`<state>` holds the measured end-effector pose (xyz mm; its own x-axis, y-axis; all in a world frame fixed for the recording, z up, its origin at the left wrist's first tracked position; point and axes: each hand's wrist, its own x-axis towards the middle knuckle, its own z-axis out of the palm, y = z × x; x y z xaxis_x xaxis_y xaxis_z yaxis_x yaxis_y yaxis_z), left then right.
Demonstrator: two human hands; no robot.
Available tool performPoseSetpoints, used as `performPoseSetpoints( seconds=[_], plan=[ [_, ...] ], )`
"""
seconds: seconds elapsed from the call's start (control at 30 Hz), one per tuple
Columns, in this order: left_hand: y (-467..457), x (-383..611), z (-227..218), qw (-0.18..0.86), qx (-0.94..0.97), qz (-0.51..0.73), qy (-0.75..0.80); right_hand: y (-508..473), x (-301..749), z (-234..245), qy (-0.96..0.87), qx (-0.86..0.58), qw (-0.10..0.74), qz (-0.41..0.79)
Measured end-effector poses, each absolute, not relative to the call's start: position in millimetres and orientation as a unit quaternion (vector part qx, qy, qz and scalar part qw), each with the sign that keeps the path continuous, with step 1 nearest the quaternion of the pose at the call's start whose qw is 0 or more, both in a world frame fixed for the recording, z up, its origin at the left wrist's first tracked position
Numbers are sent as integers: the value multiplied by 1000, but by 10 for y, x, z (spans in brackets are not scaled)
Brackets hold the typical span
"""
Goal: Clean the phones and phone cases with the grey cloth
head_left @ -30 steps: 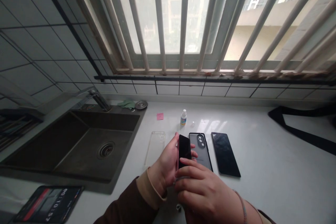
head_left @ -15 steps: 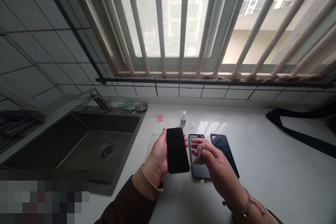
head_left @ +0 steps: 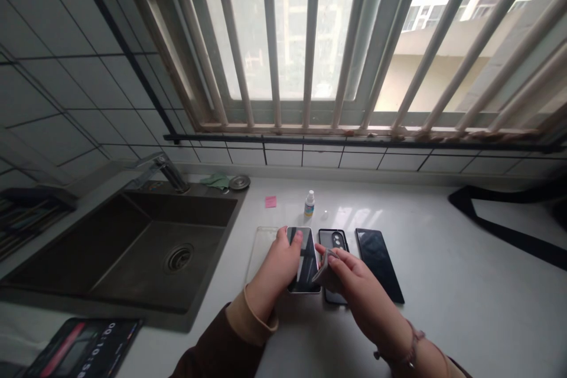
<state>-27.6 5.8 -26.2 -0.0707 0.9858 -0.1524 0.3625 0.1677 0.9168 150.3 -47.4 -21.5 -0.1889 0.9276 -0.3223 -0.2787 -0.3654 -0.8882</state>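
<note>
My left hand (head_left: 277,266) lies on a black phone (head_left: 305,266) that rests screen up on the white counter (head_left: 443,295), fingers over its left edge. My right hand (head_left: 349,277) pinches a small grey cloth (head_left: 322,269) just right of that phone. A clear phone case (head_left: 261,248) lies to the left. To the right lie a second phone with its camera side up (head_left: 334,242) and a third black phone (head_left: 381,263).
A dark sink (head_left: 146,248) with a tap (head_left: 163,168) fills the left. A small dropper bottle (head_left: 309,203) and a pink sticky note (head_left: 270,201) stand behind the phones. A black strap (head_left: 500,221) crosses the far right. A tablet showing a timer (head_left: 84,348) lies at the front left.
The phone, held upright in my left hand a second ago, came down flat on the counter beside the clear case. My right hand drew the grey cloth over beside it.
</note>
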Motion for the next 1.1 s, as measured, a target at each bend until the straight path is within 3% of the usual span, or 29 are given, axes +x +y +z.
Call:
performPoseSetpoints(
  seconds=[0.43,0.77,1.1],
  plan=[
    [-55,-261,-103,288,681,149,656,-407,1483,-273,-417,-494,411,642],
    [-90,-211,-104,221,692,112,678,-412,1439,-415,-559,-495,374,550],
    [-83,-205,-116,225,687,127,679,-417,1395,-387,-589,-505,372,509]
  ],
)
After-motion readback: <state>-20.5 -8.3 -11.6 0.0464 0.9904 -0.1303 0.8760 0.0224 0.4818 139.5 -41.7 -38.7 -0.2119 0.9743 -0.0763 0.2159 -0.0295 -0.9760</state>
